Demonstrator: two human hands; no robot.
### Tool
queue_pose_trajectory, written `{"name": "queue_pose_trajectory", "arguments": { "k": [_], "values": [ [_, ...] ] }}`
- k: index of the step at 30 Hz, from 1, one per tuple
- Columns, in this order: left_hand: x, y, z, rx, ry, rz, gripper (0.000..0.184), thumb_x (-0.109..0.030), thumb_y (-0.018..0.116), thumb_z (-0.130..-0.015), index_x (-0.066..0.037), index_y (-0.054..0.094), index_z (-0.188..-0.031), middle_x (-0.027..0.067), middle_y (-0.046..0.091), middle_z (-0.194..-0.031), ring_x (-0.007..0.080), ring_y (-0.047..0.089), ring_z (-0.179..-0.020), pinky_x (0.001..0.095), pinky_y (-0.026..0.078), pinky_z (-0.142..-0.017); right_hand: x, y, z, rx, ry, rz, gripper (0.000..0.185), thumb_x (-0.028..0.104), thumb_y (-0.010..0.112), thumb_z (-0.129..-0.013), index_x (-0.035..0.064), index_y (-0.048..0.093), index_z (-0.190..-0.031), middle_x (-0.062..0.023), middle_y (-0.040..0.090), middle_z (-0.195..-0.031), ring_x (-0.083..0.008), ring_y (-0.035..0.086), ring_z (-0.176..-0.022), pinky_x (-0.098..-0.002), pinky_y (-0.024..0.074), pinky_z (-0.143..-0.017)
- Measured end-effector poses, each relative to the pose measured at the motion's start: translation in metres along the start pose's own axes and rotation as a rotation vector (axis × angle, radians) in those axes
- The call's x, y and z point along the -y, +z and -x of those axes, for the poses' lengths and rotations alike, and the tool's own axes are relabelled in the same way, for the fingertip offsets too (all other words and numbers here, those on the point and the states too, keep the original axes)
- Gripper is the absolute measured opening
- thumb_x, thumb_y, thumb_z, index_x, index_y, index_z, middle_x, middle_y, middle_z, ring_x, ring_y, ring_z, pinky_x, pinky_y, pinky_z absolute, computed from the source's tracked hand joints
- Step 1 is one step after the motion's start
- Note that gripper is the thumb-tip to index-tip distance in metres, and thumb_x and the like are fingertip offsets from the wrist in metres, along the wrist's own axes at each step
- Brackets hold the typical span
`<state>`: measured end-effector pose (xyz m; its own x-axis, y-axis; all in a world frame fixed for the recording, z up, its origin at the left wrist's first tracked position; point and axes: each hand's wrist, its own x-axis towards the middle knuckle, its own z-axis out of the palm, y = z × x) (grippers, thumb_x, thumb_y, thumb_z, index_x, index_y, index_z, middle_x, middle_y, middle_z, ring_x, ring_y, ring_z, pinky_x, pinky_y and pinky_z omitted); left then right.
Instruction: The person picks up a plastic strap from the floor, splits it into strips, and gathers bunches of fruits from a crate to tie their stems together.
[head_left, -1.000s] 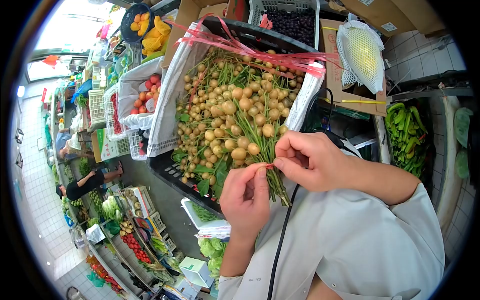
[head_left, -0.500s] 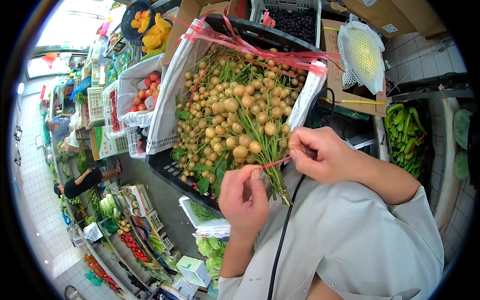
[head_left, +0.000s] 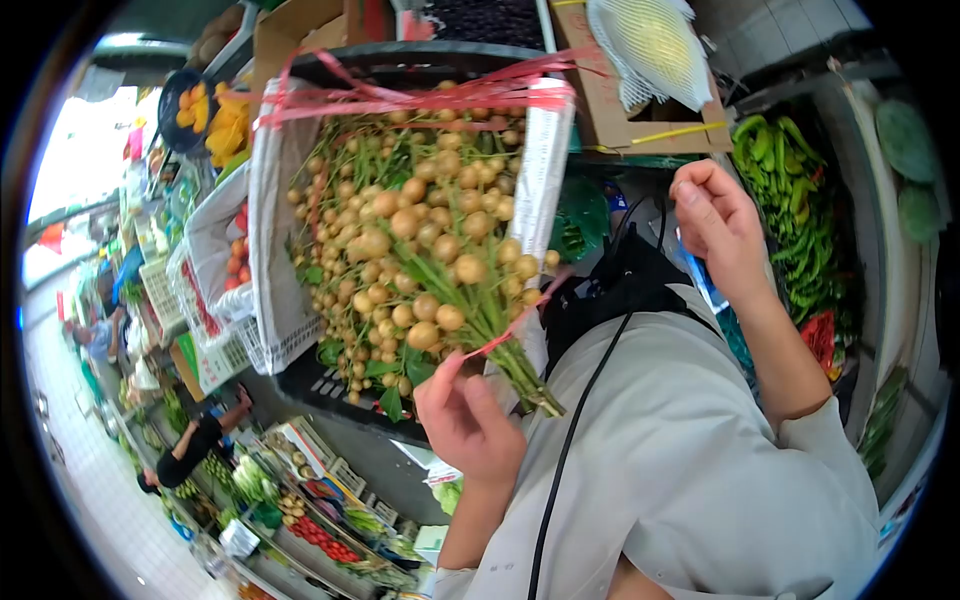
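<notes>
A bunch of round tan fruit, its green stems (head_left: pixel 505 350) gathered together, lies over the near edge of a lined black crate (head_left: pixel 340 400) full of the same fruit. Around the stems runs a thin pink ribbon (head_left: pixel 492 345). My left hand (head_left: pixel 470 415) pinches one side of this ribbon, just left of the stems. The ribbon's other end sticks out to the upper right, blurred. My right hand (head_left: pixel 718 228) is raised well to the right, apart from the bunch, with its fingers curled together; anything between the fingertips is too small to make out.
Pink strands (head_left: pixel 420 98) cross the crate's far side. Green peppers (head_left: pixel 785 180) lie at the right, beside a cardboard box (head_left: pixel 600 110) with a netted fruit (head_left: pixel 650 45). A black cable (head_left: pixel 575 430) runs down my shirt. Vegetable stalls and a person (head_left: pixel 190 450) are at the left.
My right hand has let go of the ribbon and moved up and right, away from the stems. My left hand still pinches the ribbon. The view has shifted toward the right.
</notes>
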<state>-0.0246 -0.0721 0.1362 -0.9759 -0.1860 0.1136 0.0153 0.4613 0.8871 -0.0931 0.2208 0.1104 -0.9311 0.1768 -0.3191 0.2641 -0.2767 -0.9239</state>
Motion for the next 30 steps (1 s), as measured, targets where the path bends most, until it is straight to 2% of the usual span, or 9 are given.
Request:
{"name": "queue_pose_trajectory", "arguments": {
  "k": [1, 6, 10, 11, 15, 17, 23, 28, 30],
  "values": [
    [0.002, 0.002, 0.006, -0.03, -0.096, 0.082, 0.029, -0.004, 0.058, -0.1, 0.004, 0.058, -0.127, 0.0078, 0.054, -0.108, 0.0121, 0.052, -0.085, 0.0244, 0.044, -0.075, -0.005, -0.011, 0.004, -0.073, -0.02, 0.003, 0.015, 0.021, 0.062, -0.103, 0.0071, 0.059, -0.104, 0.0091, 0.046, -0.073, 0.0013, 0.031, -0.054, -0.019, 0.0214, -0.046],
    [0.011, 0.007, 0.014, -0.048, 0.015, -0.005, 0.032, -0.011, 0.046, -0.108, 0.006, 0.049, -0.135, 0.0159, 0.061, -0.125, 0.0178, 0.061, -0.109, 0.0299, 0.049, -0.093, -0.044, -0.078, 0.027, -0.317, 0.046, -0.071, 0.016, 0.023, 0.065, -0.102, 0.0084, 0.059, -0.103, 0.0097, 0.044, -0.067, 0.0009, 0.029, -0.049, -0.0193, 0.0196, -0.044],
    [0.031, 0.007, 0.016, -0.099, -0.011, -0.177, 0.032, -0.01, 0.05, -0.106, 0.005, 0.05, -0.135, 0.0111, 0.064, -0.119, 0.0141, 0.062, -0.101, 0.0263, 0.048, -0.089, -0.094, -0.136, 0.036, -0.413, 0.101, 0.007, 0.017, 0.025, 0.066, -0.101, 0.0092, 0.061, -0.099, 0.0103, 0.047, -0.066, 0.0004, 0.033, -0.048, -0.0207, 0.021, -0.044],
    [0.032, 0.011, 0.019, -0.105, 0.088, -0.303, 0.036, -0.008, 0.051, -0.104, 0.008, 0.05, -0.136, 0.0156, 0.061, -0.121, 0.0196, 0.062, -0.105, 0.0312, 0.049, -0.091, -0.111, -0.152, 0.039, -0.414, 0.108, 0.001, 0.017, 0.025, 0.066, -0.101, 0.0092, 0.061, -0.099, 0.0103, 0.047, -0.066, 0.0004, 0.033, -0.048, -0.0207, 0.021, -0.044],
    [0.051, 0.006, 0.018, -0.23, 0.062, -0.473, 0.035, 0.001, 0.048, -0.099, 0.008, 0.051, -0.133, 0.0154, 0.062, -0.121, 0.0228, 0.062, -0.106, 0.0347, 0.048, -0.097, -0.179, -0.21, 0.065, -0.42, 0.203, 0.085, 0.019, 0.026, 0.066, -0.101, 0.0079, 0.062, -0.096, 0.0103, 0.047, -0.065, -0.0002, 0.035, -0.052, -0.0223, 0.0226, -0.047],
    [0.05, 0.013, 0.015, -0.239, 0.086, -0.422, 0.032, -0.001, 0.048, -0.1, 0.008, 0.051, -0.131, 0.0159, 0.063, -0.119, 0.0227, 0.061, -0.104, 0.0342, 0.048, -0.095, -0.212, -0.239, 0.086, -0.399, 0.211, 0.169, 0.02, 0.026, 0.066, -0.101, 0.0069, 0.062, -0.095, 0.0096, 0.048, -0.064, -0.001, 0.037, -0.052, -0.0229, 0.0245, -0.047],
    [0.047, 0.019, 0.01, -0.387, 0.066, -0.685, 0.032, -0.017, 0.053, -0.105, 0.007, 0.057, -0.126, 0.0208, 0.067, -0.113, 0.0268, 0.064, -0.095, 0.0347, 0.05, -0.085, -0.277, -0.298, 0.136, -0.416, 0.227, 0.274, 0.022, 0.026, 0.069, -0.099, 0.0055, 0.062, -0.093, 0.0074, 0.049, -0.063, -0.0029, 0.04, -0.053, -0.0237, 0.0291, -0.048],
    [0.036, 0.028, 0.01, -0.396, 0.116, -0.743, 0.033, -0.024, 0.052, -0.106, 0.005, 0.058, -0.12, 0.0189, 0.07, -0.093, 0.0251, 0.065, -0.08, 0.0384, 0.049, -0.072, -0.318, -0.333, 0.151, -0.478, 0.265, 0.388, 0.021, 0.023, 0.07, -0.096, 0.0032, 0.064, -0.092, 0.0028, 0.056, -0.066, -0.0062, 0.047, -0.059, -0.0267, 0.038, -0.054],
    [0.056, 0.011, 0.001, -0.374, 0.169, -0.734, 0.036, -0.024, 0.051, -0.107, 0.007, 0.06, -0.123, 0.0214, 0.072, -0.094, 0.0272, 0.068, -0.083, 0.0385, 0.05, -0.076, -0.346, -0.348, 0.158, -0.54, 0.277, 0.434, 0.022, 0.026, 0.07, -0.096, 0.0042, 0.065, -0.091, 0.0026, 0.056, -0.066, -0.0069, 0.047, -0.059, -0.0273, 0.0378, -0.054]
  ]
}}
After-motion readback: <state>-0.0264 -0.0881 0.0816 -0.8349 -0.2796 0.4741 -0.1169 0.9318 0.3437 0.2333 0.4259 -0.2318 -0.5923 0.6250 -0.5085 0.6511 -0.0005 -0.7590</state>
